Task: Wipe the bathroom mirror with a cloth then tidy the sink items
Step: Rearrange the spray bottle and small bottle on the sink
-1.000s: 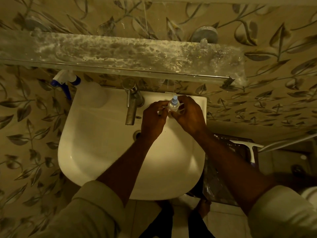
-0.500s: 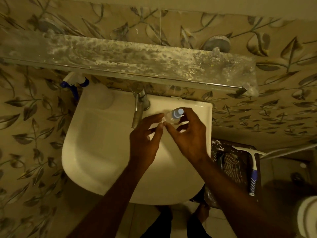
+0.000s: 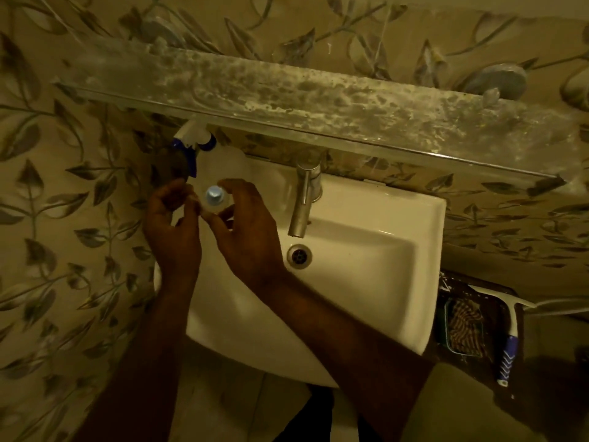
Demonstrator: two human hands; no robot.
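A small clear bottle with a pale blue cap (image 3: 214, 194) stands upright at the back left corner of the white sink (image 3: 366, 282), left of the tap (image 3: 304, 199). My right hand (image 3: 251, 228) curls around the bottle from the right, with its thumb at the base. The fingertips of my left hand (image 3: 173, 231) pinch the bottle's left side. A spray bottle with a white and blue trigger (image 3: 194, 141) stands just behind my hands on the same corner. The bottle's lower body is hidden by my fingers.
A stained glass shelf (image 3: 318, 100) juts out from the leaf-patterned wall above the sink. To the right of the sink, a dark tray holds a striped cloth (image 3: 463, 330) and a blue-handled squeegee (image 3: 510, 339). The drain (image 3: 299, 256) lies in the basin.
Both hands carried the small bottle from the right of the tap across to the sink's back left corner. The view has swung left and tilted.
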